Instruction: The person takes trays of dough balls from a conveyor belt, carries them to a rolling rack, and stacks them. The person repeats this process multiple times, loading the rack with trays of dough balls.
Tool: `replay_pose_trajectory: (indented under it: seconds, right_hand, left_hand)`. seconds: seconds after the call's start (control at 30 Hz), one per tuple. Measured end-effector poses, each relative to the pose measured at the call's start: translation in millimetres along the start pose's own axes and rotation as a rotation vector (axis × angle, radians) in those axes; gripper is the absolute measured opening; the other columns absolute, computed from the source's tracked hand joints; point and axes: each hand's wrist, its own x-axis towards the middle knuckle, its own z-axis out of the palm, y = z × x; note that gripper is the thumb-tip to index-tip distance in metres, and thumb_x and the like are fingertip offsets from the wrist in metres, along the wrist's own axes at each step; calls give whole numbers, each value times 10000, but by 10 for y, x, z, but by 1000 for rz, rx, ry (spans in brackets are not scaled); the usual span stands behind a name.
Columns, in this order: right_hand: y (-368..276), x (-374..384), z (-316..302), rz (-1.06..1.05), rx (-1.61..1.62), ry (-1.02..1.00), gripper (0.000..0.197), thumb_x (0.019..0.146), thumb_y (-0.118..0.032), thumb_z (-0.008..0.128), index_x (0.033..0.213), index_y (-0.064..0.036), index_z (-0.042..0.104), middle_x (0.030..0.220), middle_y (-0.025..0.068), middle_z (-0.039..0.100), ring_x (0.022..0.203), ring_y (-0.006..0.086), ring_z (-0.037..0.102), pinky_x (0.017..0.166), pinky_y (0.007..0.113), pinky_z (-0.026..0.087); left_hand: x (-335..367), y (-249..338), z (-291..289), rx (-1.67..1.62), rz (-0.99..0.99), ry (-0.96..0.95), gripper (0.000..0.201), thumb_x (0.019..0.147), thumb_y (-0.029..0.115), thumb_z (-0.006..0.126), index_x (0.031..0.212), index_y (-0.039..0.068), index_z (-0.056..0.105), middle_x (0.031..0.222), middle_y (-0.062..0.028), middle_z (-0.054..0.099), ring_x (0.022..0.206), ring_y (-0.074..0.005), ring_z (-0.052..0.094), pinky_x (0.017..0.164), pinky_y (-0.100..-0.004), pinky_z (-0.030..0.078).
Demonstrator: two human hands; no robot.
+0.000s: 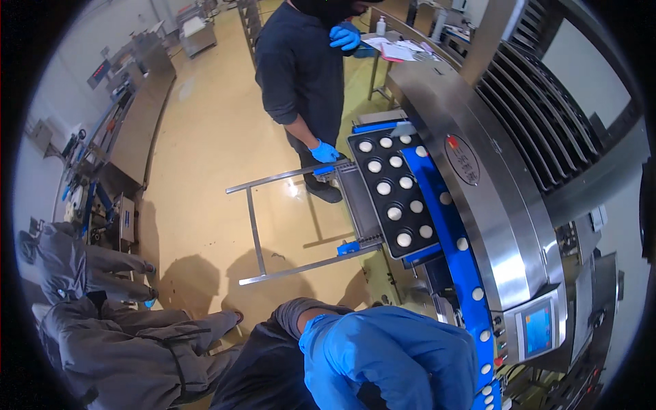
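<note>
My left hand [389, 352], in a blue glove, looms large and very close at the lower middle, with a dark sleeve [270, 359] behind it. It bends downward, and its fingertips run out at the lower edge, so I cannot tell whether it grips anything. No separate right hand can be made out. Beyond the glove, a black baking tray [408, 198] with round wells holds several pale dough balls [394, 213]. Beside it a blue conveyor belt [447, 222] carries more dough balls in a line. My hand seems apart from both, much nearer to me.
A steel machine [471, 171] with a touch screen [537, 329] stands right of the belt. A metal rail frame [256, 232] juts left from the tray. A co-worker [301, 75] in blue gloves stands beyond it, one hand at the frame. Other people [130, 348] in grey are at lower left.
</note>
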Motion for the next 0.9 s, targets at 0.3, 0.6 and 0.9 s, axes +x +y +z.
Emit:
replay_pose_trajectory:
  seconds: [0.3, 0.6, 0.9]
  right_hand:
    - [-589, 561, -524, 92, -243, -111, 229, 867, -177, 470, 982, -39, 612, 805, 108, 648, 659, 187, 628, 563, 301, 488]
    - [-904, 929, -646, -213, -925, -259, 335, 860, -333, 521, 959, -41, 652, 912, 138, 653, 852, 246, 632, 720, 357, 484]
    - [-700, 971, -760, -267, -1323, -821, 429, 916, -319, 423, 1197, -14, 533, 1213, 125, 549, 1111, 255, 521, 973, 334, 378]
  left_hand:
    - [-868, -652, -801, 503, -669, 645, 136, 874, 72, 523, 961, -5, 592, 914, -119, 611, 896, -195, 566, 809, -310, 453]
    - [-4518, -1200, -1565, 1244, -1862, 510, 500, 824, 491, 488, 1063, 76, 633, 1088, -193, 607, 1047, -360, 551, 882, -434, 430]
    - [-5121, -956, -1383, 1040, -2158, 740, 473, 837, 424, 491, 1071, 29, 606, 1104, -213, 592, 1070, -368, 538, 911, -430, 419]
